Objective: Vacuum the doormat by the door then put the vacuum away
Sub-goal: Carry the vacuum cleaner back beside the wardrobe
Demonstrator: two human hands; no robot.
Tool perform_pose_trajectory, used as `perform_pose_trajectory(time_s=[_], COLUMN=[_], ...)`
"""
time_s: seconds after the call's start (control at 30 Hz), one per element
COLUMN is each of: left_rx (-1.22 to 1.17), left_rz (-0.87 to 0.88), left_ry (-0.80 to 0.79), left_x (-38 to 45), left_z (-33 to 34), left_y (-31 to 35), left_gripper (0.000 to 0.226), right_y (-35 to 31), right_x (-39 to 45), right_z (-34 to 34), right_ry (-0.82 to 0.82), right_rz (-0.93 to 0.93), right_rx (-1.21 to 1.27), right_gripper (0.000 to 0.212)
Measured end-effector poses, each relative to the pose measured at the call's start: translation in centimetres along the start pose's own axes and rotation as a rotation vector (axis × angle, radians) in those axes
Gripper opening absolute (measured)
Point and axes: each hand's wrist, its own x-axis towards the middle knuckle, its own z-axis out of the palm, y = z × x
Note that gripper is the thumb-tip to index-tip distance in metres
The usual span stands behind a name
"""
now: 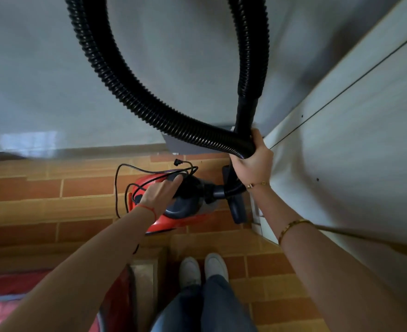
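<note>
A red canister vacuum (164, 224) with a dark top stands on the brick-tile floor close to the wall. My left hand (159, 195) rests on its dark top handle, fingers stretched out along it. The black power cord (117, 188) lies looped over the body, its plug (177, 162) free on the floor side. My right hand (253, 161) grips the black ribbed hose (116, 75) and its rigid end together, holding a tall loop up against the wall. The black floor nozzle (238, 209) hangs beside the canister, under my right wrist.
A grey wall (42, 80) rises straight ahead, and a white panelled surface (341, 152) closes off the right side. My white shoes (202, 269) stand just behind the vacuum. Red fabric, maybe a mat (6, 305), lies at the bottom left.
</note>
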Motion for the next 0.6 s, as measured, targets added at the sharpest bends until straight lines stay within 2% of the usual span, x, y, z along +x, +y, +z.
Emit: perform_pose_trajectory(time_s=[0.33,0.6], left_rx=[0.088,0.055], left_rz=[0.019,0.003], left_ry=[-0.063,-0.072], left_x=[6.5,8.6], left_z=[6.1,7.8], left_y=[-1.9,-3.4], left_gripper=[0.056,0.055], right_y=[7.3,8.6], right_x=[0.8,1.6], right_z=[6.0,8.5], right_ry=[-0.010,0.052], right_rz=[0.050,0.054], right_rx=[0.007,-0.017], right_gripper=[0.039,0.042])
